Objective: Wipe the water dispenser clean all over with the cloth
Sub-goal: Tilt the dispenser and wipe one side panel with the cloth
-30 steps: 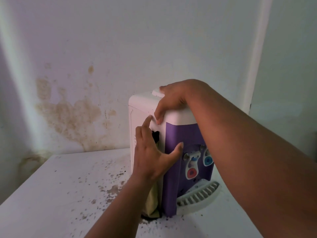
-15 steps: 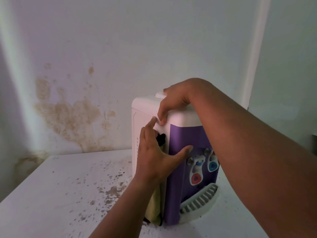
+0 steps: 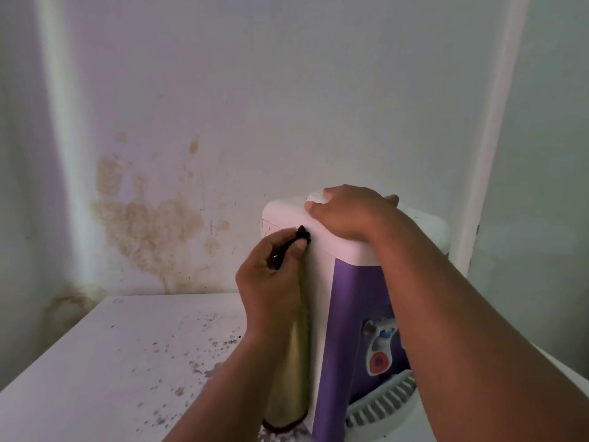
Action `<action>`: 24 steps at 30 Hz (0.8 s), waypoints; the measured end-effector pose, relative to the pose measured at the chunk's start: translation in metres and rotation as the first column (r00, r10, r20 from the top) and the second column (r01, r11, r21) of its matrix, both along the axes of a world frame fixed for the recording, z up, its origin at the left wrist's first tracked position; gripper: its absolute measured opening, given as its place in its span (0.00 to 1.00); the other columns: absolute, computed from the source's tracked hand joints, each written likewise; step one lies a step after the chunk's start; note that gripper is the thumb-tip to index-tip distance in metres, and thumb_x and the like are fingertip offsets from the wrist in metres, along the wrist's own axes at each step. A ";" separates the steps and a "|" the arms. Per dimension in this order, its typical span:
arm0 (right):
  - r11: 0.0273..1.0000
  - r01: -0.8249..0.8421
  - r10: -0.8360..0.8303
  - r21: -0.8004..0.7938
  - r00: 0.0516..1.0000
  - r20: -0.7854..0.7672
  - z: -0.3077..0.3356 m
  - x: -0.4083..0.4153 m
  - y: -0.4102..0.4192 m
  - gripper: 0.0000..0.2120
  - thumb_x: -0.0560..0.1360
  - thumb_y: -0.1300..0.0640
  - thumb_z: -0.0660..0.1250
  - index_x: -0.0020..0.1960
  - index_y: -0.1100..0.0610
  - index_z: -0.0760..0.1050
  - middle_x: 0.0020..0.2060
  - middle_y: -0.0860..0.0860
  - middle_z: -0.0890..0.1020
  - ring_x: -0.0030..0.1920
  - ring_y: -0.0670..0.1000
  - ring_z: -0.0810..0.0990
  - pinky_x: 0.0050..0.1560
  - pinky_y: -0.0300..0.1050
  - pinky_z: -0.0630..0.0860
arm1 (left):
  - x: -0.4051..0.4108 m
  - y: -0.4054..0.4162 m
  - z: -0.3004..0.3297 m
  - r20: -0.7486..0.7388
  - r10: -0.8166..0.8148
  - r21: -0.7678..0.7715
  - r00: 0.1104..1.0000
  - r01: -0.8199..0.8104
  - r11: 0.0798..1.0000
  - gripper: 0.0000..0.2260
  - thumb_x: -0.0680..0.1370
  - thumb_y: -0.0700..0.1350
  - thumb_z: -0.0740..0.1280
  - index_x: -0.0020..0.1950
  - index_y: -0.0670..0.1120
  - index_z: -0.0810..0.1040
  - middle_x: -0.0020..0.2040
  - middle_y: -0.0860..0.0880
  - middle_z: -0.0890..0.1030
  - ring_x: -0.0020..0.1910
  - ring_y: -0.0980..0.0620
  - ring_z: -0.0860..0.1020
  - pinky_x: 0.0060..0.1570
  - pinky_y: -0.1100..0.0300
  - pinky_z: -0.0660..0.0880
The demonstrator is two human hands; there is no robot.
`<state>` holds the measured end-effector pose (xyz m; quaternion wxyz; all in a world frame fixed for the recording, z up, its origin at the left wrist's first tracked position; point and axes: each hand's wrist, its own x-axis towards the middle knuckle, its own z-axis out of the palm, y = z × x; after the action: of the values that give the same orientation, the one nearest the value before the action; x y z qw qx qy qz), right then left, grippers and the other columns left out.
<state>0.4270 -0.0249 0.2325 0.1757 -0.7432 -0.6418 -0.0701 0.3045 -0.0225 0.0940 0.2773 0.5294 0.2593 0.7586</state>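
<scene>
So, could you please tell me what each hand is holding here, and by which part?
The left hand pinches the cloth by its dark top corner against the water dispenser. The right hand rests on the dispenser's white top, gripping nothing.

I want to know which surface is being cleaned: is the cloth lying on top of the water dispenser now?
No. The cloth hangs down the white side of the water dispenser, pinched by the left hand.

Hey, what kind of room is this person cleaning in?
Probably a plain utility or kitchen corner in a home, though it's hard to be sure. A small countertop water dispenser stands on a speckled white counter, set against a bare white wall with brown damp stains.
</scene>
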 end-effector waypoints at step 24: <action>0.999 0.005 -0.007 0.050 0.999 0.042 -0.006 0.001 0.004 0.26 0.78 0.34 0.50 0.72 0.41 0.69 0.73 0.44 0.71 0.72 0.55 0.69 0.65 0.62 0.56 | -0.004 0.052 0.005 0.131 0.103 -0.113 0.986 -0.089 0.990 0.09 0.78 0.44 0.75 0.51 0.60 0.86 0.48 0.63 0.86 0.51 0.64 0.83 0.56 0.67 0.79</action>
<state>0.4280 -0.0213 0.2266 0.1804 -0.7390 -0.6410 -0.1020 0.3007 0.0297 0.0990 0.2854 0.4475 0.3050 0.7907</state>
